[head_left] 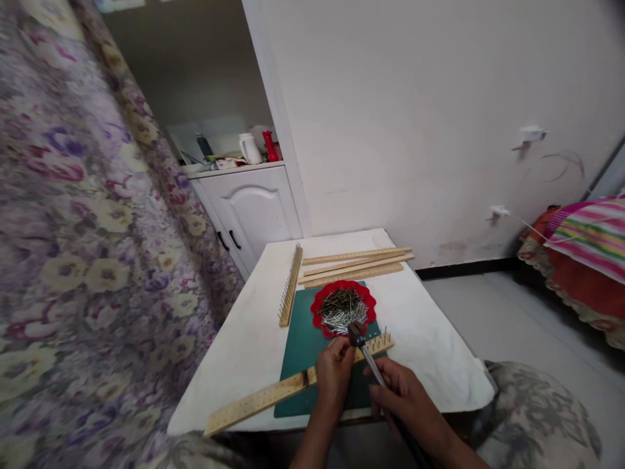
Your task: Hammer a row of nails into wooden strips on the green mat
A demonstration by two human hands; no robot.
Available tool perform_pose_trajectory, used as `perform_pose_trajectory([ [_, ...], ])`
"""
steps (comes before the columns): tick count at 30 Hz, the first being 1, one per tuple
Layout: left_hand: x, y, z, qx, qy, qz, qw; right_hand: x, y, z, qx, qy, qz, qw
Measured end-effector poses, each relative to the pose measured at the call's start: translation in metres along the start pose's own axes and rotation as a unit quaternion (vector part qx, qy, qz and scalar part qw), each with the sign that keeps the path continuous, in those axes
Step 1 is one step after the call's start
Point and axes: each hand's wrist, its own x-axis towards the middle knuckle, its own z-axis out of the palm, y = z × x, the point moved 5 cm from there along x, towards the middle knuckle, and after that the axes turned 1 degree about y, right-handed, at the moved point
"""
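Observation:
A long wooden strip [254, 400] with a row of holes lies slantwise across a green mat [303, 339]; nails stand along its right end [381, 341]. My left hand [333, 372] rests on the strip with pinched fingers, apparently holding a nail upright. My right hand [401, 394] is wrapped round the handle of a small hammer whose head [355, 332] hovers just above my left fingertips. A red dish [343, 308] full of loose nails sits on the mat behind them.
A finished nailed strip [290, 286] stands on edge on the white table [244, 352]. Three bare wooden strips [356, 264] lie at the far edge. Floral curtain on the left, white cabinet [254, 208] behind, striped bedding [590, 241] to the right.

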Motion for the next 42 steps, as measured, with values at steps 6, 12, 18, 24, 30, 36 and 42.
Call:
perform_pose_trajectory([
  [6,-0.001,0.000,-0.001,0.011,0.003,-0.008,1.000,0.000,0.001,0.002,-0.008,-0.003,-0.006,1.000],
  [12,-0.001,-0.002,0.001,0.002,-0.004,-0.010,1.000,-0.001,0.001,0.000,-0.015,-0.001,0.007,1.000],
  [18,-0.004,0.000,-0.007,-0.020,-0.020,0.014,1.000,-0.014,0.001,-0.021,-0.005,0.047,0.001,0.999],
  [24,0.017,0.009,-0.027,0.015,-0.012,0.029,0.999,-0.020,0.011,-0.041,-0.005,0.080,0.009,0.997],
  [30,0.059,0.022,-0.007,0.209,-0.150,0.008,0.966,-0.020,0.011,-0.043,-0.005,0.078,0.004,0.997],
  [36,0.079,0.015,0.015,0.272,-0.188,-0.027,0.943,-0.019,0.015,-0.047,0.008,0.081,0.001,0.997],
  [42,0.078,0.020,0.014,0.306,-0.168,0.002,0.937,-0.018,0.015,-0.048,0.023,0.077,0.003,0.997],
])
